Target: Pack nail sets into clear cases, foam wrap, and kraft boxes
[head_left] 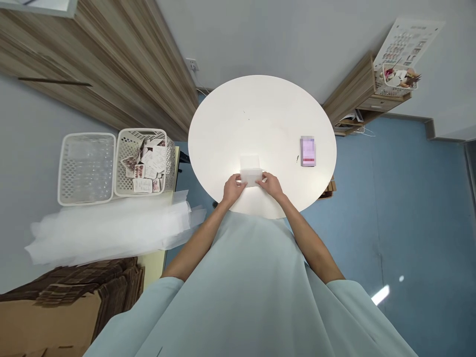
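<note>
Near the front edge of the white round table (256, 114), a small whitish box-like piece (251, 177) lies between my two hands. A paler flat flap or sheet (249, 161) extends from its far side; whether the two are joined I cannot tell. My left hand (233, 190) grips the left edge, thumb toward the near corner. On the opposite edge, my right hand (272, 185) holds it in the same way with fingers bent. Further right on the tabletop lies a pink and purple box-shaped item (308, 151), apart from both hands.
Left of the table stand a white basket of printed cards (148, 163), an open white basket (87, 168), a pile of translucent white sheets (111, 230) and stacked flat cardboard (74, 302). A wooden cabinet (357, 94) holding a small basket (397, 82) stands back right.
</note>
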The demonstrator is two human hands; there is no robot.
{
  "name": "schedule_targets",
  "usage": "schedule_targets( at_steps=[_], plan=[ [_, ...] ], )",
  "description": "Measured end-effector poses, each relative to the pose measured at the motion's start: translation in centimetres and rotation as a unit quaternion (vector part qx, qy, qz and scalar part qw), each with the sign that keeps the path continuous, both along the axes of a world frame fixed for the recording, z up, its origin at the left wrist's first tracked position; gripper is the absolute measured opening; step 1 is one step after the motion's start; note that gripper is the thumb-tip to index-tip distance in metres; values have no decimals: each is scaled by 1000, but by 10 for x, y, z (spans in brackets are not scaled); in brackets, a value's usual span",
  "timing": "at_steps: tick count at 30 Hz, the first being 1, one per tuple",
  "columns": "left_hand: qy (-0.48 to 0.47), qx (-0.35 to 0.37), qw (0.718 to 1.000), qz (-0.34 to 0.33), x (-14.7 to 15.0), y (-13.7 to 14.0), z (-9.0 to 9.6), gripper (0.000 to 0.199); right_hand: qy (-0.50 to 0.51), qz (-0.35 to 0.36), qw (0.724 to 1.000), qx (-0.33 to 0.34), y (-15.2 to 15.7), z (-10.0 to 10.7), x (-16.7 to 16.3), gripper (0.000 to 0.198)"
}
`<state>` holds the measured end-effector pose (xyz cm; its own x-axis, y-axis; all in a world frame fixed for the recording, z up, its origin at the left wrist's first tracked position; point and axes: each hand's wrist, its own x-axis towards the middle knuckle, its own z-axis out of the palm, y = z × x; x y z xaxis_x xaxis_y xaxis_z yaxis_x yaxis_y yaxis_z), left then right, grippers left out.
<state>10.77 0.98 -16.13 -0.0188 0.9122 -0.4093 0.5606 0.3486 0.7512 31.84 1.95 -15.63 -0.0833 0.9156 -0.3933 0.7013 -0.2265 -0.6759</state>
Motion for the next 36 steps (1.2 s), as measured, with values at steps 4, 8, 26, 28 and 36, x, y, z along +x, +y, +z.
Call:
schedule_targets(
  at_steps=[4,8,26,28,36],
  plan=[
    [36,5,999,41,11,3,-5,46,-21,-52,998,-30,9,-5,-4,25],
    [69,15,997,43,15,5,-10,49,-54,-77,995,-44,12,-7,-8,32],
    [119,150,929,-318,12,36,-7,52,-118,255,953,118,19,-11,3,65],
    [103,155,935,-301,8,22,-10,55,-117,262,950,128,3,-15,7,70],
    [46,116,949,-288,-7,-49,-16,68,-57,239,958,150,-73,-17,16,61]
  ],
)
